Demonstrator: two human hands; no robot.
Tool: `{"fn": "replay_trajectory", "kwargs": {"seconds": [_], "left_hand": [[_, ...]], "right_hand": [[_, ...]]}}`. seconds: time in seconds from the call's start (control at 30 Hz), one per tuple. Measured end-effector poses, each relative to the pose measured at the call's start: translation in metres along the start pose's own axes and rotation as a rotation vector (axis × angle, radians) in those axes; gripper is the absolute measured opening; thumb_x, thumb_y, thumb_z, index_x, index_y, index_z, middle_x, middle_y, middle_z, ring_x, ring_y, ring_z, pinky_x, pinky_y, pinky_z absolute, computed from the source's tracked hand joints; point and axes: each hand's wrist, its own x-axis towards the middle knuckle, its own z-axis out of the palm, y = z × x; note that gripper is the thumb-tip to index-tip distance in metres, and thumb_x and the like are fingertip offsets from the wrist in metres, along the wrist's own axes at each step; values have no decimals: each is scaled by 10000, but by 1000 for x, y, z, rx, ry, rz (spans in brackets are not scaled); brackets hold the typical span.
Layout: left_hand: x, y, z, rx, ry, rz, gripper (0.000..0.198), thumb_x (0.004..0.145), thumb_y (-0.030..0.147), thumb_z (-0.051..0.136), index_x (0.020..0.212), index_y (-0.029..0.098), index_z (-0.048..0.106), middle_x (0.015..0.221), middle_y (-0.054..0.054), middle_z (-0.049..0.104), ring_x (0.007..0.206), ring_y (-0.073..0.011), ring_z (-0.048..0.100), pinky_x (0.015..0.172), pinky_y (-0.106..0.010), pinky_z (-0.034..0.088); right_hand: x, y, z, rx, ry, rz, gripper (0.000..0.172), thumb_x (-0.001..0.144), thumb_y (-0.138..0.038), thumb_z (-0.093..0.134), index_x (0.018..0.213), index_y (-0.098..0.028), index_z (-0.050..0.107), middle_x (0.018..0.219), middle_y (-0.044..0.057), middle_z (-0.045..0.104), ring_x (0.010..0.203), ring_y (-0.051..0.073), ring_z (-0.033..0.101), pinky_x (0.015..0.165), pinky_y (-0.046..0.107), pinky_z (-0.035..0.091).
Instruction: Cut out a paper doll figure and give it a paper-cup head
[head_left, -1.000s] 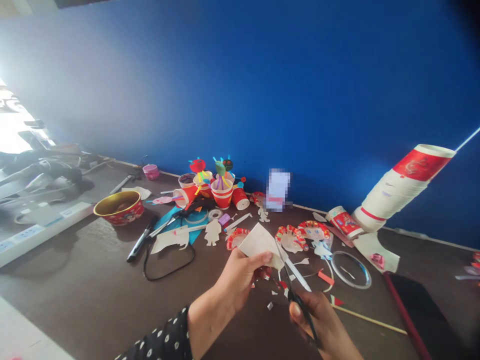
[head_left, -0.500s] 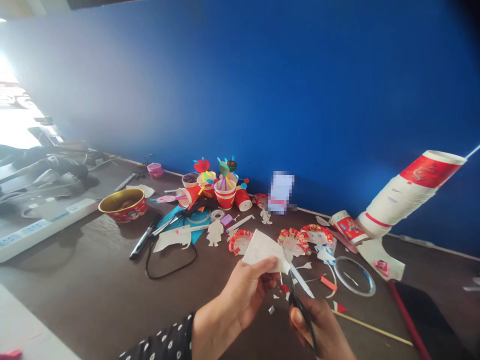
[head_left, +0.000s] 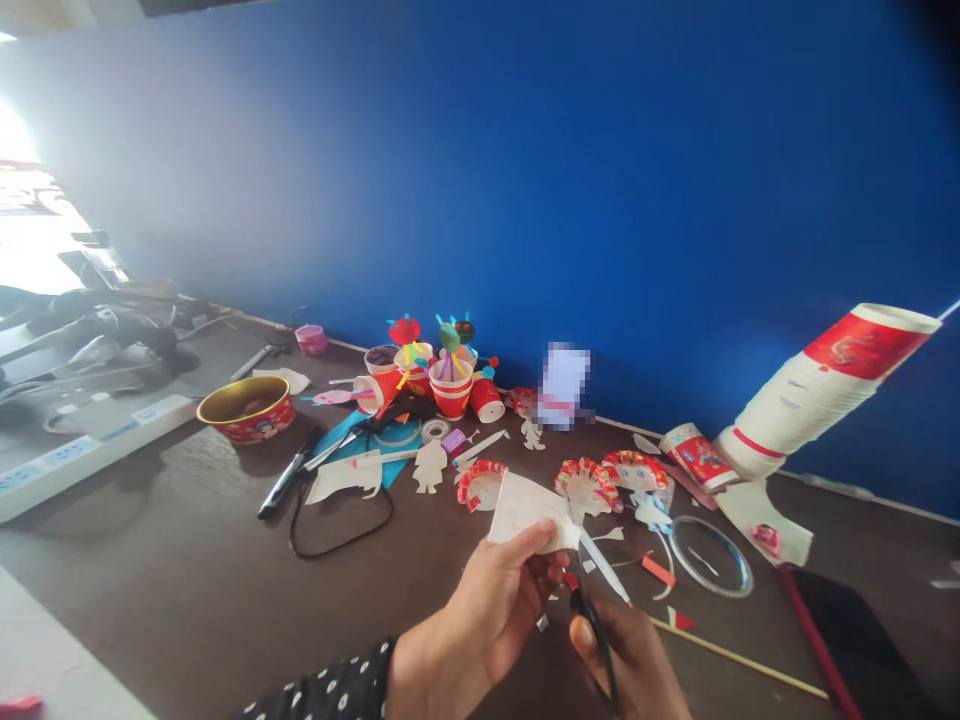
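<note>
My left hand [head_left: 499, 595] pinches a small piece of white paper [head_left: 529, 510] between thumb and fingers, held above the table. My right hand [head_left: 630, 650] grips black-handled scissors [head_left: 600, 625], whose blades point up at the paper's right edge. Whether the blades are apart is hard to make out. Behind them on the table lie a white pen [head_left: 604, 565] and small paper scraps [head_left: 541, 622]. Just beyond the paper are curled red-and-white cut cups [head_left: 589, 485].
Decorated paper cups [head_left: 450, 390] stand by the blue wall [head_left: 480, 180]. To the left are a red-gold bowl [head_left: 247, 410] and a power strip [head_left: 97, 450]. A tall cup stack [head_left: 817, 390] leans at right, near a tape ring [head_left: 711, 556], a wooden stick [head_left: 742, 658] and a phone [head_left: 855, 640].
My right hand and the scissors have shifted slightly left, closer to my left hand. The paper has tilted a little and sits slightly lower.
</note>
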Motion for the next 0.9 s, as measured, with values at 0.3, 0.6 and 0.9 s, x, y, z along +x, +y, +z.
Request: {"fn": "replay_trajectory", "kwargs": {"seconds": [0.3, 0.6, 0.9], "left_hand": [[0, 7, 2, 65, -46, 110, 86, 653, 140, 625, 711, 95, 582, 616, -8, 560, 491, -66, 472, 487, -190, 362], [2, 12, 2, 119, -11, 129, 133, 601, 148, 662, 718, 112, 611, 634, -2, 579, 499, -60, 467, 495, -188, 357], [5, 22, 3, 180, -14, 174, 134, 576, 110, 672, 697, 105, 614, 640, -12, 587, 494, -51, 458, 482, -179, 342]], "right_hand": [[1, -4, 0, -82, -13, 67, 558, 654, -738, 371, 514, -198, 353, 535, -48, 245, 505, 111, 244, 438, 219, 245], [0, -2, -2, -103, 35, 74, 589, 635, -743, 395, 452, -184, 380, 482, -50, 255, 464, 95, 228, 398, 208, 244], [1, -5, -5, -165, 25, 84, 570, 666, -708, 394, 461, -177, 428, 500, -44, 270, 481, 103, 243, 420, 213, 251]]}}
